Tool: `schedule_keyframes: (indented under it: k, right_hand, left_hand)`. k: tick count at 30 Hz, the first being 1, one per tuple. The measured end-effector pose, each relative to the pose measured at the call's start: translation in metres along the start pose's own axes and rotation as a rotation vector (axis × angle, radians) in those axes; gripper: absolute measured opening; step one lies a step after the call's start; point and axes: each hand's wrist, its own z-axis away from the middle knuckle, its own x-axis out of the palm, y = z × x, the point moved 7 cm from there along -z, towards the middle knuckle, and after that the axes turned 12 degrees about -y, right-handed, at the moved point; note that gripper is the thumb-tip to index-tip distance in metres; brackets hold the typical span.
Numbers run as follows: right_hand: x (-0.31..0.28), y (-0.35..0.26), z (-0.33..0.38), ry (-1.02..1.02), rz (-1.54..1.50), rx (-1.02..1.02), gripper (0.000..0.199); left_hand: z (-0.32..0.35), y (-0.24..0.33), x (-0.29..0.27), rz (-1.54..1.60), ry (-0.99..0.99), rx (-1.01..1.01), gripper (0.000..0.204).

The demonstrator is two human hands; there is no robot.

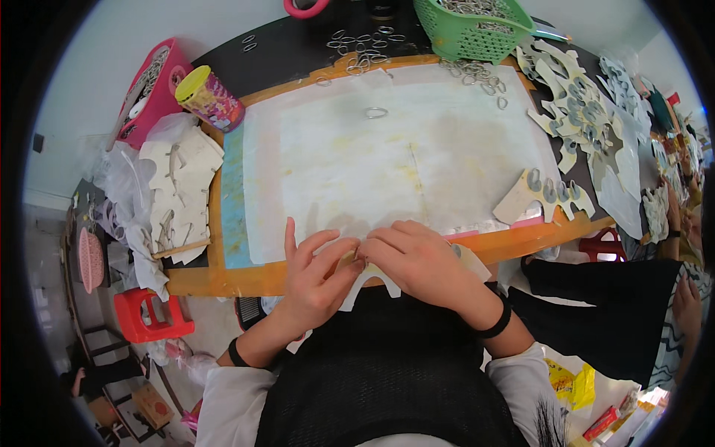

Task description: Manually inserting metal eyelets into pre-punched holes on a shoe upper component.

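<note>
Both hands' fingers (350, 257) on pale, curve-cut card piece (372, 279)

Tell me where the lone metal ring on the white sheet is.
In the head view, the ring lies alone on the white sheet's upper middle, below the scattered rings and left of the green basket.

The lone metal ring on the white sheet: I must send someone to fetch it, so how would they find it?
Start at the big white sheet that covers the wooden table. Look toward its far edge, in front of the green basket. The metal ring lies there alone on bare paper, an oval loop, while the other rings lie heaped beyond the sheet's edge or beside the basket.
</note>
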Motion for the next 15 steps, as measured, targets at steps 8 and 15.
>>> schedule_keyframes:
  k: [8, 15]
  right_hand:
    - [0.004, 0.001, -0.015, -0.111, -0.023, -0.138, 0.014]
    - [0.004, -0.005, -0.018, -0.083, 0.088, -0.174, 0.012]
  left_hand:
    - [0.005, -0.006, 0.002, 0.114, 0.023, -0.071, 0.012]
    - [0.001, -0.024, 0.01, 0.376, -0.154, -0.221, 0.022]
